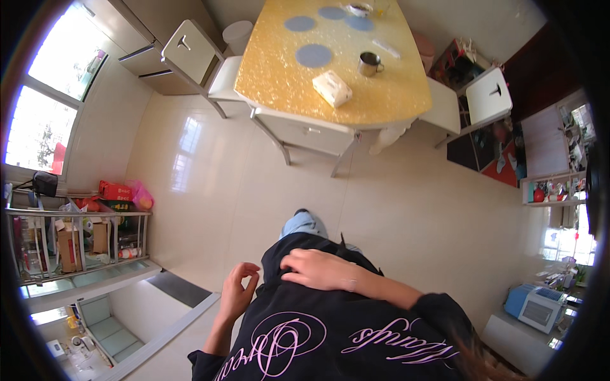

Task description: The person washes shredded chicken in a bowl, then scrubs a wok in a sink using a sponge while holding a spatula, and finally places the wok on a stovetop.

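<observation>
My right hand (317, 269) lies across my waist, its fingers bent against the front of a black garment (305, 302) with pink lettering. Whether those fingers pinch the cloth cannot be told. Beside the garment's left edge, my left hand (239, 288) is raised with curled fingers and a gap at the thumb; nothing shows in it. A black strap end (342, 240) sticks up just beyond my right hand. Below the garment, a light blue trouser leg (304, 225) shows above the tiled floor (209, 209).
Ahead stands a yellow table (276, 71) with a tissue pack (332, 88), a metal mug (369, 64) and round blue mats (313, 55). A white chair (305, 131) stands at its near end. A metal rack (81, 214) is at left, a blue-and-white appliance (536, 307) at right.
</observation>
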Demonstrator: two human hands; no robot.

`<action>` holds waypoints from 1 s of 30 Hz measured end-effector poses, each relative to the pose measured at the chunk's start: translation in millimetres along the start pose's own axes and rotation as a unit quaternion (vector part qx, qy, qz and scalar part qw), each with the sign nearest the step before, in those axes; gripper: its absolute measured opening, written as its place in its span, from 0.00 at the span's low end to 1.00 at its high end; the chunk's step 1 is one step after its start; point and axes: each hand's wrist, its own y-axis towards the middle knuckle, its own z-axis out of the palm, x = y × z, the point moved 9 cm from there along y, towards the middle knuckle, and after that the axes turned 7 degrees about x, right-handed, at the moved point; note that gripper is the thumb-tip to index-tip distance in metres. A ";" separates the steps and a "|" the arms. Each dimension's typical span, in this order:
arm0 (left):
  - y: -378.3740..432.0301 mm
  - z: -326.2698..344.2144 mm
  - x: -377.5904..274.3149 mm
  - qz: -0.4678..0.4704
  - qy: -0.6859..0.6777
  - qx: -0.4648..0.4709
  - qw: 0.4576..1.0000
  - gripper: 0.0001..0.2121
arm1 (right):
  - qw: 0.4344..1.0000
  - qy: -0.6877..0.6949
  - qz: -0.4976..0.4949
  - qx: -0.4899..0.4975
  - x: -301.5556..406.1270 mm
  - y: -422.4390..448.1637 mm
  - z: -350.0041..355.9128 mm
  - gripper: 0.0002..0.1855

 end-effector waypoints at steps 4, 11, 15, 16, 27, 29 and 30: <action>18.1 -7.5 -50.1 0.157 0.083 0.140 0.974 0.10 | 0.978 0.039 0.144 -0.143 -33.5 -65.8 -72.9 0.12; 42.5 -57.3 16.1 -0.028 -0.029 0.257 0.965 0.12 | 0.911 0.211 0.354 -0.001 -69.4 -125.8 -18.7 0.15; 39.5 -65.8 25.8 -0.002 0.051 0.233 0.971 0.07 | 0.968 0.069 0.241 -0.001 -57.8 -68.4 -65.7 0.12; 40.1 -65.7 30.1 -0.005 0.089 0.222 0.971 0.07 | 0.973 0.003 0.230 -0.007 -57.0 -54.3 -79.1 0.10; 31.7 -101.3 49.4 -0.146 -0.096 -0.053 0.983 0.09 | 0.992 -0.082 0.057 0.072 -61.6 139.1 -199.3 0.03; 26.9 -102.5 50.0 -0.178 -0.101 -0.113 0.972 0.09 | 0.987 -0.071 0.042 0.138 -69.2 176.8 -203.6 0.03; 23.1 -98.6 47.6 -0.219 -0.105 -0.112 0.963 0.09 | 0.979 -0.046 0.023 0.196 -69.9 194.5 -199.0 0.04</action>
